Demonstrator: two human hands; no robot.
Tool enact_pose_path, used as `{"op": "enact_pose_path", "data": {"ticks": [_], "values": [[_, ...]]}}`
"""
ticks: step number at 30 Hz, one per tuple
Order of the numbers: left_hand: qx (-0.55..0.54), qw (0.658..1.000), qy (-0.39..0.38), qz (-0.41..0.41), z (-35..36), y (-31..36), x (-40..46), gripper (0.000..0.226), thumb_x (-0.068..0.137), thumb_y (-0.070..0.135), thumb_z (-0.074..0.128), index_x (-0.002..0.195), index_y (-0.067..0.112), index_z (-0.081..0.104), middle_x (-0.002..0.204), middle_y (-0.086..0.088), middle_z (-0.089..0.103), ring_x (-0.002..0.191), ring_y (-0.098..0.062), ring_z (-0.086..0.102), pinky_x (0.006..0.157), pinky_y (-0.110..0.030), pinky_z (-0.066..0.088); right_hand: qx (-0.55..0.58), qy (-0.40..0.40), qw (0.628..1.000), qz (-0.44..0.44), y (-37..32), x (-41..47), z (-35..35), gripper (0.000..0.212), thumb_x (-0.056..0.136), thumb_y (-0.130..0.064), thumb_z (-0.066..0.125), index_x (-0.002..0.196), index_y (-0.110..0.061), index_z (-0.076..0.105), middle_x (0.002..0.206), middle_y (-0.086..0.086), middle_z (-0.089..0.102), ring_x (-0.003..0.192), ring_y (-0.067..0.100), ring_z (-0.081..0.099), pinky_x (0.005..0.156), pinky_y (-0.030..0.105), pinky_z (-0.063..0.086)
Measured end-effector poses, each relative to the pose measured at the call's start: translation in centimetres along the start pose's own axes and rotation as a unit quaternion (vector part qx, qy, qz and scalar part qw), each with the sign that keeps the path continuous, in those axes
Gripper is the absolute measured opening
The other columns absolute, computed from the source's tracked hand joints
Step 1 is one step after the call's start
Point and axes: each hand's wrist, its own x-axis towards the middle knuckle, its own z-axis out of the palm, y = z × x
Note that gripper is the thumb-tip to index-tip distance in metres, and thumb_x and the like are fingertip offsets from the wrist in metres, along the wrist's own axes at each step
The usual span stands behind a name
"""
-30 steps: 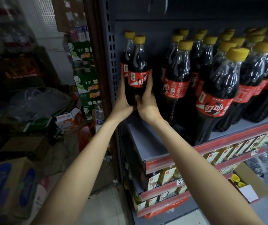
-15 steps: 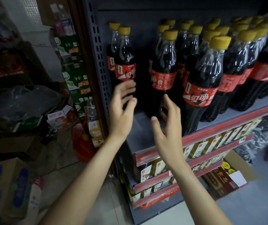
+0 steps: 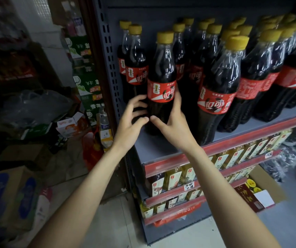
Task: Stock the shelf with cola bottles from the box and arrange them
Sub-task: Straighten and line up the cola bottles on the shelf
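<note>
Dark cola bottles with yellow caps and red labels stand in rows on the grey shelf [image 3: 152, 145]. One cola bottle [image 3: 162, 74] stands upright near the shelf's left end, in front of two others [image 3: 134, 56]. My left hand [image 3: 132, 122] curls against its lower left side. My right hand [image 3: 174, 122] wraps its lower right side, fingers behind it and thumb in front. The thumbs nearly meet on the bottle's base. More bottles [image 3: 220, 83] crowd the shelf to the right.
The shelf's perforated upright [image 3: 108, 68] is just left of my hands. Lower shelves hold yellow drink cartons [image 3: 172, 179]. A cardboard box with blue ovals [image 3: 2, 199] sits on the floor at lower left, an open box [image 3: 261, 192] at lower right. Clutter fills the left.
My hands left the far-left bottle, drew back open, then closed around the lower part of a bottle nearer the shelf's front. The view has shifted closer.
</note>
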Motion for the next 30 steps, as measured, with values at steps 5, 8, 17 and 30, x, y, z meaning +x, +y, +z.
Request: {"op": "enact_pose_path", "data": {"ticks": [5, 8, 17, 30], "values": [[-0.008, 0.999, 0.049, 0.003, -0.4, -0.2, -0.3, 0.046, 0.085, 0.013, 0.056, 0.119, 0.042, 0.045, 0.124, 0.012, 0.052, 0.115, -0.014, 0.058, 0.099, -0.038, 0.048, 0.021, -0.043, 0.998, -0.034, 0.1, 1.5, 0.9, 0.094, 0.086, -0.005, 0.067, 0.151, -0.009, -0.002, 0.153, 0.009, 0.029, 0.14, 0.011, 0.029, 0.109, 0.008, 0.024], [0.007, 0.998, 0.067, 0.008, -0.3, -0.2, -0.1, 0.046, 0.092, 0.007, 0.057, 0.122, 0.038, 0.043, 0.127, 0.014, 0.051, 0.112, -0.007, 0.058, 0.098, -0.035, 0.048, 0.02, -0.053, 0.998, -0.042, 0.2, 2.1, 1.2, 0.096, 0.087, -0.004, 0.065, 0.151, -0.008, -0.006, 0.155, 0.012, 0.025, 0.142, 0.014, 0.026, 0.113, 0.015, 0.023], [0.008, 0.992, 0.122, 0.02, -0.2, -0.2, 0.5, 0.045, 0.091, 0.002, 0.058, 0.123, 0.028, 0.04, 0.122, 0.013, 0.051, 0.106, -0.001, 0.058, 0.086, -0.013, 0.046, 0.037, -0.067, 0.997, -0.024, 0.5, 3.6, 2.9, 0.097, 0.087, -0.003, 0.064, 0.151, -0.007, -0.008, 0.159, 0.014, 0.012, 0.146, 0.02, 0.017, 0.12, 0.04, 0.02], [0.022, 0.955, 0.273, 0.114, 4.1, 3.0, -3.6, 0.027, 0.089, -0.001, 0.05, 0.111, 0.016, 0.051, 0.115, -0.001, 0.056, 0.11, -0.011, 0.055, 0.091, -0.019, 0.043, 0.0, 0.053, 0.986, -0.159, -2.5, -5.7, -3.2, 0.043, 0.095, 0.003, 0.049, 0.137, 0.002, 0.045, 0.136, 0.013, 0.048, 0.131, 0.02, 0.045, 0.109, 0.028, 0.037]]}}
